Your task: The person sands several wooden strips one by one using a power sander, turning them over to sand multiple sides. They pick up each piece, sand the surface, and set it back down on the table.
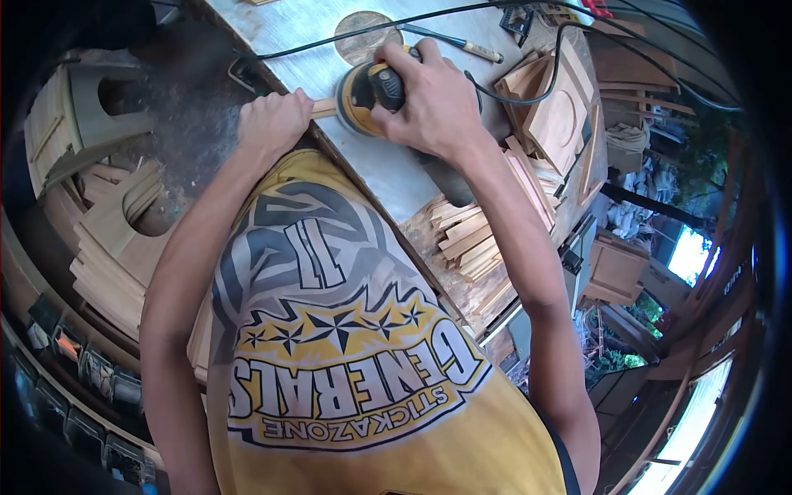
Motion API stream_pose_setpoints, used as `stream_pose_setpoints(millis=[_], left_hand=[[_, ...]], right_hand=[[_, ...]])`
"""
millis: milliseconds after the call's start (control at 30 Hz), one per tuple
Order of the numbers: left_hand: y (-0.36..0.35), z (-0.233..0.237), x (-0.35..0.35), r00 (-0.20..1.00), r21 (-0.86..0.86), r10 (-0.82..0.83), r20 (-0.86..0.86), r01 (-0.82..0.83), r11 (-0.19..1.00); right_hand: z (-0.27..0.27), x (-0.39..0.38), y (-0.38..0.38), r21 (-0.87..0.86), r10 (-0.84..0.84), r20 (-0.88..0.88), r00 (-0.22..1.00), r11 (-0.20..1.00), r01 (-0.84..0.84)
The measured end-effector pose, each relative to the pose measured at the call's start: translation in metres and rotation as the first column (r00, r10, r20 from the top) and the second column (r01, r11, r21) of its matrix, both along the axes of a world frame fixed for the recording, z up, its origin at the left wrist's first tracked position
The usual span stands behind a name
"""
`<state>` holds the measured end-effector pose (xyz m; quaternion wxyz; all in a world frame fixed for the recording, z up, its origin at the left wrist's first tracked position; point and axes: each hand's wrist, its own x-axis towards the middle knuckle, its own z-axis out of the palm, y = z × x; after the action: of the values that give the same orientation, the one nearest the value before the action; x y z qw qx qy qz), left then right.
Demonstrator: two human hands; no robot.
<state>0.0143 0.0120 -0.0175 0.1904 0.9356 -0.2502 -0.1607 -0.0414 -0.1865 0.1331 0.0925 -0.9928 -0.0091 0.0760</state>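
Observation:
A yellow and black power sander (360,97) sits over the light-coloured worktop (388,169), with my right hand (436,103) wrapped round its top. Close to the table's edge, my left hand (275,124) is closed on a narrow wooden strip (324,108). The strip's far end meets the sander's pad, and its near end is hidden in my fist. Behind the sander lies a round wooden disc (368,38), partly crossed by a black cable (330,41). A pen-like tool (462,43) rests to the right of the disc.
Thin wood pieces (472,239) are stacked at the table's right side, near panels with round outlines (563,124). Cut-out boards (115,239) stand at the left below the table. Another black cable (554,70) loops across the back right. Wooden frames (615,268) stand further right.

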Motion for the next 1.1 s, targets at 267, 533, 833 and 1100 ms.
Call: stream_pose_setpoints(millis=[267,533,833,1100], left_hand=[[-0.001,-0.001,-0.003,0.999,-0.008,0.04,-0.012,-0.04,0.999],[-0.002,-0.006,0.001,0.999,0.02,0.018,-0.03,-0.018,1.0],[0.023,0.044,-0.022,0.999,0.076,0.035,-0.027,-0.033,0.997],[0.051,0.253,-0.061,0.997,-0.212,0.017,0.07,-0.002,0.977]], right_hand=[[0.0,-0.01,-0.047,-0.054,-0.084,0.012,0.996,0.995,0.085],[-0.001,0.002,0.014,0.004,0.0,0.062,0.998,1.0,0.0],[-0.004,-0.014,-0.088,0.055,-0.28,0.011,0.96,0.959,0.279],[-0.02,-0.022,-0.095,0.113,-0.407,0.073,0.91,0.91,0.398]])
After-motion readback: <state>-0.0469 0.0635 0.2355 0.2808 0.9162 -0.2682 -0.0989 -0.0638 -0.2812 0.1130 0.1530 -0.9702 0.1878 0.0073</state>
